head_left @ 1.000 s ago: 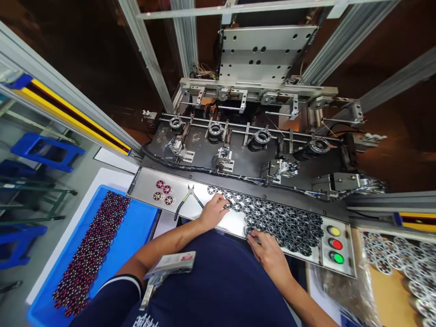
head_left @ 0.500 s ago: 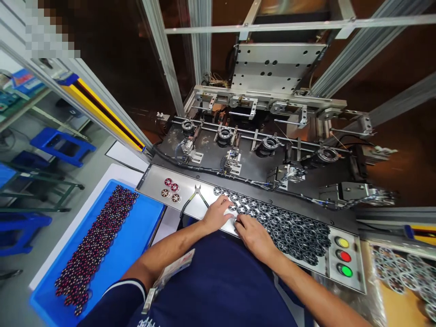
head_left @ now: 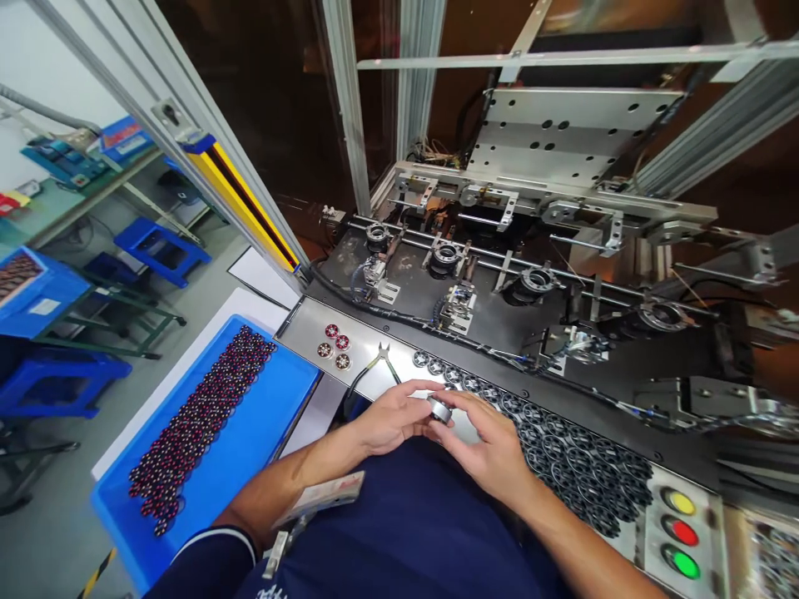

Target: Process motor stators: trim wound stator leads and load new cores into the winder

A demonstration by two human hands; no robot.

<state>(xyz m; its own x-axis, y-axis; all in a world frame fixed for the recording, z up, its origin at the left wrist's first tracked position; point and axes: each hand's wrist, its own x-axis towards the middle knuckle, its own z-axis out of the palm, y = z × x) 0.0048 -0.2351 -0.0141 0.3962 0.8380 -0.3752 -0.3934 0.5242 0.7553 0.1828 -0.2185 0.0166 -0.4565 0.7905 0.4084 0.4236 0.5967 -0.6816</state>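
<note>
In front of my body, my left hand [head_left: 388, 418] and my right hand [head_left: 493, 437] pinch a short round metal part [head_left: 440, 409] between them. Its silver side wall faces me, and the fingers hide its ends. Just beyond my hands, rows of black-and-silver spoked round parts [head_left: 555, 437] lie on the metal ledge [head_left: 300, 324]. A pair of cutting pliers [head_left: 384, 358] with dark handles rests to the left of these rows. Farther left on the ledge are several small round parts [head_left: 334, 345], some red and some brownish.
A blue tray [head_left: 268, 416] at the left holds many dark round parts with red spots. Behind the ledge stands a machine with several round fixtures [head_left: 444, 258]. Yellow, red and green buttons [head_left: 680, 530] sit at the ledge's right end. Blue stools [head_left: 162, 249] stand beyond.
Both hands have come up off the parts on the ledge and closed together on one round metal part. The view has swung left, so the scene sits farther right.
</note>
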